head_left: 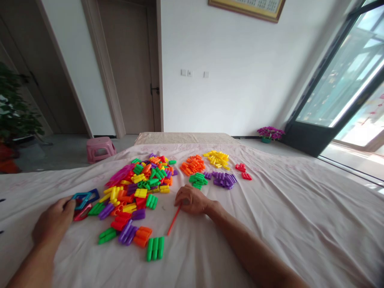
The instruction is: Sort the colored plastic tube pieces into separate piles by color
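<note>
My left hand (pixel 55 218) is closed at the left of the pile, its thumb and fingers on several linked carabiner-like loops, among them a blue loop (pixel 85 199) and a red loop (pixel 82 213). Between my right hand's (pixel 190 200) curled fingers is the upper end of a thin orange-red stick (pixel 174 222), which slants down toward the cloth. A mixed pile of coloured plastic tube blocks (pixel 141 180) lies between my hands. Just beyond my right hand sits a group of green blocks (pixel 198 181).
Past my right hand are sorted groups of orange blocks (pixel 192 165), yellow blocks (pixel 217 159), purple blocks (pixel 224 180) and red blocks (pixel 243 170). A wrinkled pale cloth (pixel 270 224) covers the surface. A pink stool (pixel 101 150) stands on the floor at left.
</note>
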A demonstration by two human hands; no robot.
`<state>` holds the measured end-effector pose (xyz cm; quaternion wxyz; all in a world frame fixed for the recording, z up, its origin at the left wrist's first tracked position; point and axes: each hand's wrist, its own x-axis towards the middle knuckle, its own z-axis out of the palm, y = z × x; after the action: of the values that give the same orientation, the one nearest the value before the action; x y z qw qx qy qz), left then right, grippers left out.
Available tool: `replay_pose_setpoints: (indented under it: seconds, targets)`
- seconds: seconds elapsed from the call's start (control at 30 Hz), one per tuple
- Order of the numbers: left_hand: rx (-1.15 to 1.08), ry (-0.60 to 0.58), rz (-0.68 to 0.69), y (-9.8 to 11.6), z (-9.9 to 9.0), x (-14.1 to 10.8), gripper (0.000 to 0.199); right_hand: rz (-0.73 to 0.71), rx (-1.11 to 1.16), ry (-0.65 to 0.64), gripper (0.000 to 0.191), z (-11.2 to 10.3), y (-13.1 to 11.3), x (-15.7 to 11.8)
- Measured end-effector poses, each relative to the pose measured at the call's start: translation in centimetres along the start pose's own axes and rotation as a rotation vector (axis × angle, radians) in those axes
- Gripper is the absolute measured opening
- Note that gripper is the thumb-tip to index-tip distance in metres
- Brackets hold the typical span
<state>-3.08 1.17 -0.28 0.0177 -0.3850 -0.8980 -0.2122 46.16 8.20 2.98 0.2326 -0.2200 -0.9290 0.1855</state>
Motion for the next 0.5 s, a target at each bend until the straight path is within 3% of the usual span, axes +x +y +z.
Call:
replay_pose_setpoints:
  seconds: [0.1, 0.27, 0.5]
  targets:
    - [0.000, -0.084, -0.049, 0.0, 0.5, 0.5, 0.057, -0.032, 0.023, -0.029, 0.008, -0.2, 0.6, -0.4]
    - [-0.010, -0.050, -0.045, 0.0, 0.5, 0.6, 0.051, -0.011, 0.014, -0.020, 0.002, -0.1, 1.0, -0.6]
    - [-0.104, 0.057, -0.042, 0.6, 0.0, 0.1, 0.030, 0.272, 0.077, 0.124, 0.012, -0.1, 1.2, -1.1]
